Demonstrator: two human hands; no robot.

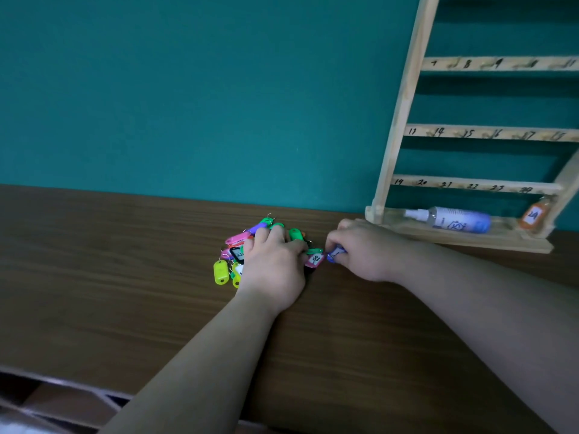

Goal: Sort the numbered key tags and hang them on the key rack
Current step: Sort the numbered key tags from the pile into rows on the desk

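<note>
A heap of coloured key tags [238,245] lies on the brown table [109,277] near the wall. My left hand [272,264] rests flat on top of the heap, fingers spread over the tags. A pink tag marked 18 [315,260] pokes out at its right side. My right hand [360,249] pinches a blue tag [336,254] just right of the heap. The wooden key rack [470,133] stands at the right against the wall, with numbered rails and hooks. An orange tag marked 24 [533,216] hangs at its lower right.
A white and blue spray bottle [451,219] lies on the rack's base board. A yellow tag [220,272] sits at the heap's left edge. The teal wall rises behind the table. The table's front edge runs along the lower left.
</note>
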